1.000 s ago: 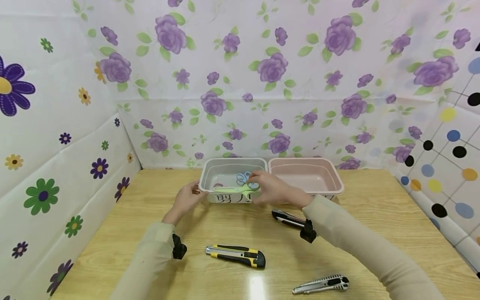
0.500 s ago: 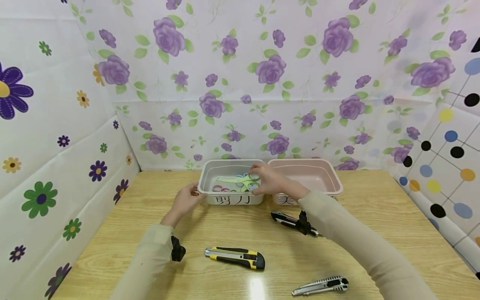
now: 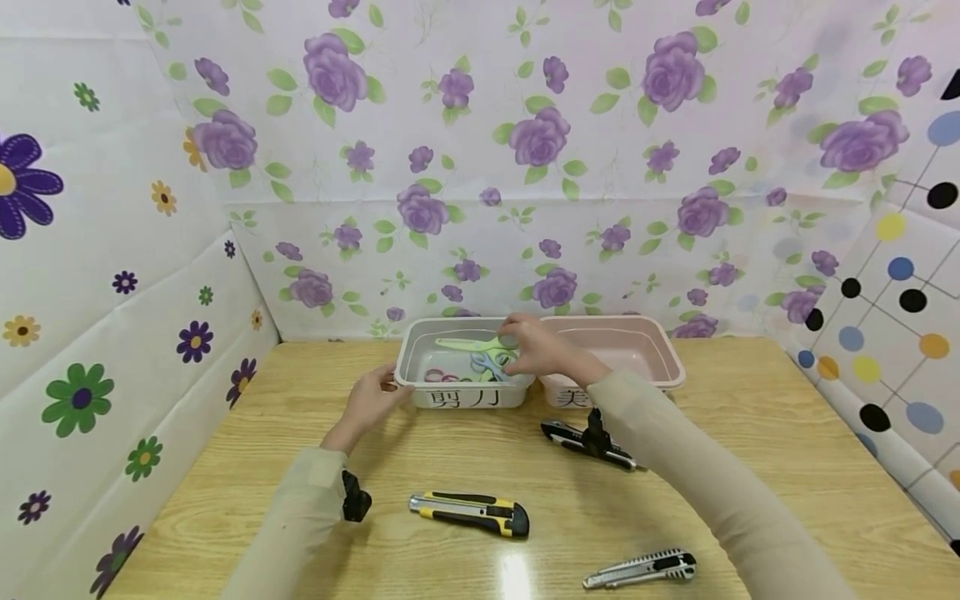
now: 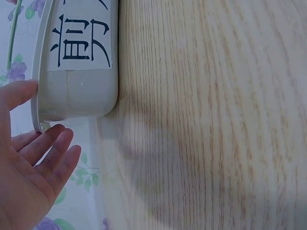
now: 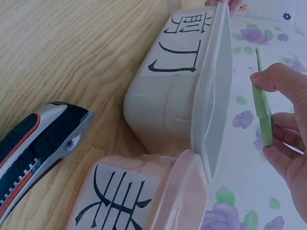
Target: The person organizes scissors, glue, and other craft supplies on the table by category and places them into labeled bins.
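My right hand [image 3: 536,346] pinches green scissors [image 3: 468,344] by the handles, over the grey plastic bin [image 3: 423,400]. In the right wrist view the scissors [image 5: 261,105] are seen edge-on between thumb and fingers, outside the bin's rim line. Inside the bin lie blue scissors [image 3: 491,364] and a pair with pink handles [image 3: 435,376], partly hidden by the front wall. My left hand [image 3: 372,404] holds the bin's left end, thumb against the rim and fingers under its edge, as the left wrist view of the bin [image 4: 81,91] shows.
A pink bin [image 3: 667,379] stands against the grey one on the right. On the wooden table [image 3: 300,550] lie a black utility knife [image 3: 558,433], a yellow-and-black one [image 3: 472,513] and a silver one [image 3: 641,569]. Flowered cloth [image 3: 450,167] hangs behind.
The green scissors in my right hand have moved back from the grey bin's front rim to over its rear half, uncovering the blue scissors. My left hand has stayed put.
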A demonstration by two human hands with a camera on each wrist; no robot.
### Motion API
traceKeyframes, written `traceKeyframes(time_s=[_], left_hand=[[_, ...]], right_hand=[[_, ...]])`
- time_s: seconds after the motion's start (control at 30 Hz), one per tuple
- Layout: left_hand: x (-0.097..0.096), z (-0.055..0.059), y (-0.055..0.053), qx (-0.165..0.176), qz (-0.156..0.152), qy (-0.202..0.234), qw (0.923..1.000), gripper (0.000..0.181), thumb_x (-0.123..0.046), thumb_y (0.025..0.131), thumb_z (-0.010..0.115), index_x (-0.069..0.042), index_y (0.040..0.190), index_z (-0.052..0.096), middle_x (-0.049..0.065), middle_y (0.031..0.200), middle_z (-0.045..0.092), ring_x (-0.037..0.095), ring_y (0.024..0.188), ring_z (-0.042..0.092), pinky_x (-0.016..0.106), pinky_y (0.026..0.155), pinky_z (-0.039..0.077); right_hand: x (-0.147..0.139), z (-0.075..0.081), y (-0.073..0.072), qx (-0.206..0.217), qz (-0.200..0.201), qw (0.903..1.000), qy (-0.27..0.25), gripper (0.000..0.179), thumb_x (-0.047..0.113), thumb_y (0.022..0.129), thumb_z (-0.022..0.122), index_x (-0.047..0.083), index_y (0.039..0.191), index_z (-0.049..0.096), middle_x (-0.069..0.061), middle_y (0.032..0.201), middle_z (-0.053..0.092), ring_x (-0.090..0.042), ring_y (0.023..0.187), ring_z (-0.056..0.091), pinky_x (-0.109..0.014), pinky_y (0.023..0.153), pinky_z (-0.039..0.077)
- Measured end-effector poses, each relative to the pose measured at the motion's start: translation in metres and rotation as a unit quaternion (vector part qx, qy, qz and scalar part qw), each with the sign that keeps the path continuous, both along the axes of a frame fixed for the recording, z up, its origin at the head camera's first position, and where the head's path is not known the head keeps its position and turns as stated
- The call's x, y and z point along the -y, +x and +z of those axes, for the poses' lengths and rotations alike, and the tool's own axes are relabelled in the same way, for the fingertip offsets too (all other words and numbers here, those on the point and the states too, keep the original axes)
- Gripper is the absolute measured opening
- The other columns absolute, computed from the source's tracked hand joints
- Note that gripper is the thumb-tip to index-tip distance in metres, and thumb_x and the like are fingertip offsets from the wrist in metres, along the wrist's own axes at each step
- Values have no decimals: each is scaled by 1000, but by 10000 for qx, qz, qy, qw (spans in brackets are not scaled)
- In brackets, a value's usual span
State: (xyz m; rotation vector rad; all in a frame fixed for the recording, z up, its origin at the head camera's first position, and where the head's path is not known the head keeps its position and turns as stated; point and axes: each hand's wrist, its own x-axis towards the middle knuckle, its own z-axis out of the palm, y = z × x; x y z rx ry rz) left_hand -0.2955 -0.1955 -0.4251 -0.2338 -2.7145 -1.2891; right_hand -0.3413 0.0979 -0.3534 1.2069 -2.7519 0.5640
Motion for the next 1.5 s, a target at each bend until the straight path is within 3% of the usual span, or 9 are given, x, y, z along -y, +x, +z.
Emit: traceKeyframes(time_s=[0.3,0.9,1.5], left_hand=[[1,2,0,-26,-35,-24,10000,50,-15,83,64,6,126,49,21,105,63,27,87,60,35,71,52],[1,0,-1,-91,0,-11,10000,50,-14,82,65,6,124,50,22,105,63,29,87,61,36,73,52],[-1,0,0,-8,57,-46,10000,49,-16,82,65,5,124,51,20,106,63,29,90,60,38,76,51]], right_hand=[[1,-7,-9,-78,-11,10000,-26,53,19,71,72,-3,117,58,-18,115,53,-30,108,48,-40,88,44],[3,-21,-10,-275,70,9993,-224,51,17,67,75,-7,110,60,-22,113,56,-34,107,50,-43,94,40],[8,-32,-12,-264,215,9987,-367,51,17,72,74,-7,114,58,-22,115,54,-33,109,48,-42,90,43]])
